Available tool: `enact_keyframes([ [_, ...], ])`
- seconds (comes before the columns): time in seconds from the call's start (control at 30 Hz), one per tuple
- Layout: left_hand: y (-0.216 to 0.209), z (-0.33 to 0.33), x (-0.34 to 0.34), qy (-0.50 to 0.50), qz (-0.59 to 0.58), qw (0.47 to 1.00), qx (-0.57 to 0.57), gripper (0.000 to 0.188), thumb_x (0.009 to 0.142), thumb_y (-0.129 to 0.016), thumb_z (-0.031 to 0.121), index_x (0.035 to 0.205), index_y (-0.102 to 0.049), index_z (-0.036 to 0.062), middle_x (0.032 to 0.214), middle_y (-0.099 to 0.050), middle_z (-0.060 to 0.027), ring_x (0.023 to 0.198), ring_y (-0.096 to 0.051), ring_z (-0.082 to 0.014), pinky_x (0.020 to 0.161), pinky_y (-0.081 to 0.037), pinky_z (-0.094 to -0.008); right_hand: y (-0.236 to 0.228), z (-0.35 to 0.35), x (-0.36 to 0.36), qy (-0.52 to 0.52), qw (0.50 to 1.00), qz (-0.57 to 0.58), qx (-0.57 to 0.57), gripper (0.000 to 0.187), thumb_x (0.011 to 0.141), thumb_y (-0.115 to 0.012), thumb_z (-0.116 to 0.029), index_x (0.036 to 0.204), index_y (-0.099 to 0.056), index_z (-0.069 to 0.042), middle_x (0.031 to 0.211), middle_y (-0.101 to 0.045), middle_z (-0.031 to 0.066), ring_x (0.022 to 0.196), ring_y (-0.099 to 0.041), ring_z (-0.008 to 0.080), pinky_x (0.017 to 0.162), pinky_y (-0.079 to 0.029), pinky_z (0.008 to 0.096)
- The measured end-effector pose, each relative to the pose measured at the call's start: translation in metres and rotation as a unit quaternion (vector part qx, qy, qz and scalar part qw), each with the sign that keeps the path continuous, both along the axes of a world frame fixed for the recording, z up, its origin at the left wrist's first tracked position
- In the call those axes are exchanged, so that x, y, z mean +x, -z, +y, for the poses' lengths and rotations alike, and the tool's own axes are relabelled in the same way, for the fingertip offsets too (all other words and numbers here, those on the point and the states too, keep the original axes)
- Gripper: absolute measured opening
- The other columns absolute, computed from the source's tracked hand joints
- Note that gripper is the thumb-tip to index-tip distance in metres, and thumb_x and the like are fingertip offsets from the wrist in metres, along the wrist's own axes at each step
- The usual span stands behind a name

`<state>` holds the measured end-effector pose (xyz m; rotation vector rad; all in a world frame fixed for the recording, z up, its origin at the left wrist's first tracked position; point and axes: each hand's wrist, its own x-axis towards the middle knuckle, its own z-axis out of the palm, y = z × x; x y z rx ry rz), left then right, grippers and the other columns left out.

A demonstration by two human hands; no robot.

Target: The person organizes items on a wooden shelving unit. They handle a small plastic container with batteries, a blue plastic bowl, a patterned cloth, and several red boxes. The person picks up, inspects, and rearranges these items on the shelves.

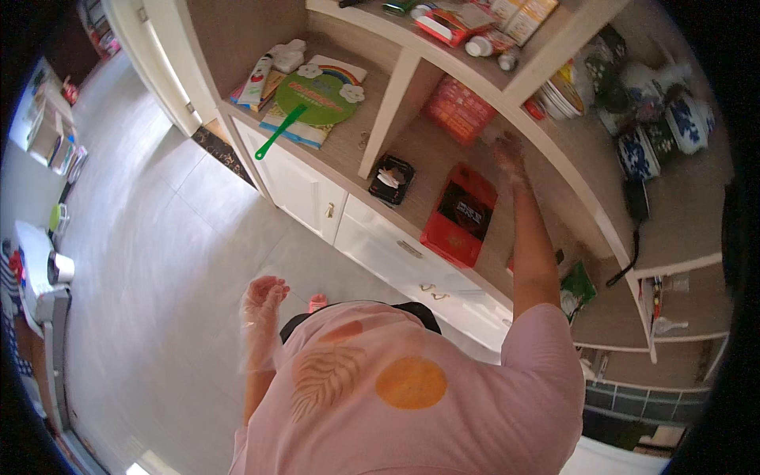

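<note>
My right hand, in a clear plastic glove, reaches deep into the open middle compartment of a cabinet. Its fingers look stretched out, though dimly lit, and I see nothing held in them. Just left of it a pink-red patterned box stands at the back. A red box with a black panel lies nearer the shelf's front edge. Beside that is a small black tray with something white in it. My left hand, also gloved, hangs over the floor, fingers curled in, apart from any object.
On the left shelf lie a green round fan with a green handle, booklets and a tube. The upper shelf holds bottles and boxes. Blue-and-white porcelain stands at right. White cabinet doors run below; grey floor tiles spread left.
</note>
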<state>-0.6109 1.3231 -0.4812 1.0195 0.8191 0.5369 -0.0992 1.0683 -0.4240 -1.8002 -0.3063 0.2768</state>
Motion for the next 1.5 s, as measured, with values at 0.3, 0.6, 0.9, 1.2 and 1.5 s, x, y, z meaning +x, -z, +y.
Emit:
enact_keyframes([
  [0.3, -0.019, -0.019, 0.09, 0.263, 0.034, 0.964, -0.03, 0.025, 0.085, -0.064, 0.012, 0.105, -0.054, 0.0004, 0.096, -0.062, -0.0099, 0.086, -0.061, -0.0188, 0.08, -0.05, -0.0309, -0.009, -0.085, -0.177, -0.1, 0.973, 0.105, -0.178, 0.043, 0.082, -0.062, -0.032, 0.112, -0.051, -0.003, 0.1, -0.056, 0.0107, 0.087, -0.056, 0.0218, 0.076, -0.048, 0.0322],
  [0.6, 0.001, -0.029, 0.2, 0.251, 0.008, 0.94, -0.23, 0.063, 0.08, -0.071, 0.032, 0.127, -0.041, 0.0039, 0.126, -0.044, -0.0187, 0.111, -0.051, -0.0325, 0.09, -0.048, -0.0462, 0.03, -0.036, -0.268, 0.171, 0.929, 0.269, 0.187, 0.038, 0.089, -0.058, -0.032, 0.112, -0.051, -0.002, 0.099, -0.062, 0.0126, 0.082, -0.066, 0.0246, 0.071, -0.057, 0.0341],
  [0.9, -0.002, -0.019, 0.201, 0.236, 0.082, 0.967, 0.043, 0.05, 0.076, -0.074, 0.019, 0.111, -0.043, 0.0036, 0.102, -0.057, -0.0102, 0.091, -0.059, -0.023, 0.08, -0.051, -0.0376, 0.041, -0.033, -0.281, 0.251, 0.885, 0.265, 0.291, 0.022, 0.085, -0.065, -0.021, 0.099, -0.055, -0.008, 0.081, -0.062, 0.0054, 0.064, -0.06, 0.0156, 0.056, -0.051, 0.0273],
  [1.2, -0.049, -0.054, 0.164, 0.49, -0.043, 0.857, -0.154, 0.068, 0.084, -0.065, 0.034, 0.135, -0.034, 0.0022, 0.122, -0.052, -0.0194, 0.11, -0.055, -0.0292, 0.093, -0.047, -0.0437, 0.031, -0.045, -0.344, 0.162, 0.907, 0.292, 0.258, 0.045, 0.078, -0.071, -0.03, 0.113, -0.056, -0.006, 0.087, -0.061, 0.002, 0.073, -0.058, 0.013, 0.069, -0.051, 0.0282],
  [1.5, -0.042, -0.08, 0.16, 0.445, -0.064, 0.854, -0.261, 0.042, 0.077, -0.07, 0.003, 0.116, -0.054, 0.0036, 0.11, -0.062, -0.0081, 0.1, -0.061, -0.0202, 0.088, -0.052, -0.0347, 0.037, -0.156, -0.26, 0.346, 0.899, -0.188, -0.189, 0.037, 0.081, -0.065, -0.031, 0.107, -0.059, -0.006, 0.1, -0.062, 0.0145, 0.089, -0.062, 0.0299, 0.075, -0.05, 0.0405],
])
